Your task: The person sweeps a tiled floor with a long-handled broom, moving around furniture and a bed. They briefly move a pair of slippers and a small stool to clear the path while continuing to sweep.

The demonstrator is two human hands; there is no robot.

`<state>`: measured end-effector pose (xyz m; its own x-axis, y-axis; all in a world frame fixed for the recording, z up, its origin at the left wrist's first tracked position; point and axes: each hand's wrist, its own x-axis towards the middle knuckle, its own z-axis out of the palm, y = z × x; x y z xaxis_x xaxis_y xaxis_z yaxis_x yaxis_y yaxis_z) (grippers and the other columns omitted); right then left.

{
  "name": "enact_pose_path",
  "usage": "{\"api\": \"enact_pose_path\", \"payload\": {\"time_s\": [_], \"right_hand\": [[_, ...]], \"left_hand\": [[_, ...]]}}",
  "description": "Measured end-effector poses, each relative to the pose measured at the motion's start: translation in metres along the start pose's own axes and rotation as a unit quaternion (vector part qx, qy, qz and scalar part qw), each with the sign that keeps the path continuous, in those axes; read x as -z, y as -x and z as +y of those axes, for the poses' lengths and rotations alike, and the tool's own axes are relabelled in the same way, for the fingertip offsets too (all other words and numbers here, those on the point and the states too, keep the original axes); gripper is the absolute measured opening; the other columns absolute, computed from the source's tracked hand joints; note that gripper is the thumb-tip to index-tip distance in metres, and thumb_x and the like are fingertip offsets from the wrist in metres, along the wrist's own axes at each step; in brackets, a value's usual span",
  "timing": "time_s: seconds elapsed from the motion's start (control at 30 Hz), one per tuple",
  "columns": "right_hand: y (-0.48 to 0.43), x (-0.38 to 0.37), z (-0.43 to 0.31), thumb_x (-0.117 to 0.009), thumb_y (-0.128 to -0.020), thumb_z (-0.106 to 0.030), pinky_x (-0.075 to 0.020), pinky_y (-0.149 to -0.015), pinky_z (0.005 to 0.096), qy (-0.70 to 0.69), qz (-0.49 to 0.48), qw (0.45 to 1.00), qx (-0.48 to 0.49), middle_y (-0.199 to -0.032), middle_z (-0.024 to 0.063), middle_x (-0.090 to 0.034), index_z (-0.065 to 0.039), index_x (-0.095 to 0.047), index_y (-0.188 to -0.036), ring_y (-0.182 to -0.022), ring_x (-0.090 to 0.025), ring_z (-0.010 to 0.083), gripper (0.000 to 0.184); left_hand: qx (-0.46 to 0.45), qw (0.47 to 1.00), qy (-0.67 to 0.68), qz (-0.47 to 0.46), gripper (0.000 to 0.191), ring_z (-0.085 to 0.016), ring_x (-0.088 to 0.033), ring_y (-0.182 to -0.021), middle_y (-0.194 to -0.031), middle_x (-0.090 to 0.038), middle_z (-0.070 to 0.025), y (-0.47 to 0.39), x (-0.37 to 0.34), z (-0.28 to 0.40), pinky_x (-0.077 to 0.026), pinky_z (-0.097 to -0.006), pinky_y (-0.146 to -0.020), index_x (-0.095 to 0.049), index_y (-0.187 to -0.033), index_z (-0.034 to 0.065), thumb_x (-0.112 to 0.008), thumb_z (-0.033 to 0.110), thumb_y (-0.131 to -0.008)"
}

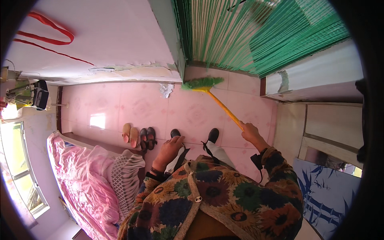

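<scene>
My right hand [252,134] grips the yellow handle of a broom [225,108] near its end. The broom's green bristles [204,83] rest on the pink tiled floor [144,105], by the wall corner at the doorway. A crumpled pale piece of paper or plastic [166,90] lies on the floor left of the bristles, against the wall. My left hand [170,150] hangs before my body, over my left leg, with fingers bent and nothing seen in it.
Green string curtain [279,39] hangs in the doorway. Slippers [130,135] and black shoes [147,138] stand left of my feet. A bed with pink bedding [87,183] is at lower left, a cabinet [333,123] at right. Red straps [51,30] hang on the wall.
</scene>
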<state>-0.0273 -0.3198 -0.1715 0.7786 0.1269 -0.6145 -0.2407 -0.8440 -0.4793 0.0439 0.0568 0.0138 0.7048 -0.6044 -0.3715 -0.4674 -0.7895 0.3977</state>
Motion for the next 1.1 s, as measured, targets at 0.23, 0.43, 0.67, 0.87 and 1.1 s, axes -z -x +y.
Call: {"api": "enact_pose_path", "payload": {"time_s": [0.23,0.43,0.67,0.87,1.1], "right_hand": [[-0.046,-0.033,-0.045,-0.053,-0.084,-0.008,-0.0534,-0.078,0.0494,-0.116,0.032,0.992,-0.045,-0.098,0.0229,-0.066,-0.004,-0.048,-0.136,-0.091,-0.064,0.0411,0.052],[0.001,-0.039,-0.057,-0.057,-0.08,-0.006,-0.0562,-0.068,0.0457,-0.236,-0.011,0.971,-0.038,-0.087,0.0238,-0.066,-0.009,-0.053,-0.131,-0.077,-0.068,0.0362,0.051],[0.096,-0.01,-0.024,-0.06,-0.075,-0.003,-0.0527,-0.045,0.0364,-0.313,0.024,0.941,-0.129,-0.073,0.0178,-0.064,-0.007,-0.056,-0.122,-0.048,-0.063,0.0258,0.047],[0.02,-0.022,-0.03,-0.056,-0.076,0.001,-0.0495,-0.039,0.0381,-0.346,0.036,0.907,-0.237,-0.058,0.0165,-0.061,0.005,-0.059,-0.094,-0.042,-0.061,0.0261,0.018],[-0.038,-0.065,-0.131,-0.059,-0.075,-0.002,-0.0474,-0.038,0.0401,-0.356,-0.03,0.918,-0.17,-0.061,0.021,-0.064,0.008,-0.064,-0.082,-0.047,-0.064,0.0282,0.014]], "left_hand": [[-0.037,0.999,0.013,0.013,0.036,-0.037,-0.063,-0.098,-0.113,-0.063,-0.0154,-0.014,-0.003,0.013,-0.052,-0.0436,-0.08,-0.054,-0.123,0.0082,-0.063,0.015,-0.089],[-0.027,1.0,-0.003,-0.014,0.036,-0.036,-0.064,-0.098,-0.114,-0.063,-0.0147,-0.018,0.011,0.002,-0.053,-0.0433,-0.079,-0.054,-0.124,0.0084,-0.061,0.013,-0.089],[-0.037,0.999,-0.028,-0.005,0.036,-0.035,-0.064,-0.096,-0.114,-0.064,-0.0138,-0.019,0.028,-0.027,-0.053,-0.0435,-0.076,-0.055,-0.124,0.0088,-0.062,0.013,-0.089],[-0.063,0.997,-0.044,0.011,0.036,-0.032,-0.065,-0.095,-0.109,-0.063,-0.0123,-0.023,0.054,-0.042,-0.053,-0.042,-0.077,-0.055,-0.121,0.0077,-0.064,0.014,-0.087],[0.004,0.999,-0.034,0.006,0.039,-0.035,-0.063,-0.1,-0.118,-0.062,-0.0152,-0.01,0.079,-0.065,-0.053,-0.0434,-0.08,-0.054,-0.126,0.0072,-0.06,0.011,-0.088]]}}
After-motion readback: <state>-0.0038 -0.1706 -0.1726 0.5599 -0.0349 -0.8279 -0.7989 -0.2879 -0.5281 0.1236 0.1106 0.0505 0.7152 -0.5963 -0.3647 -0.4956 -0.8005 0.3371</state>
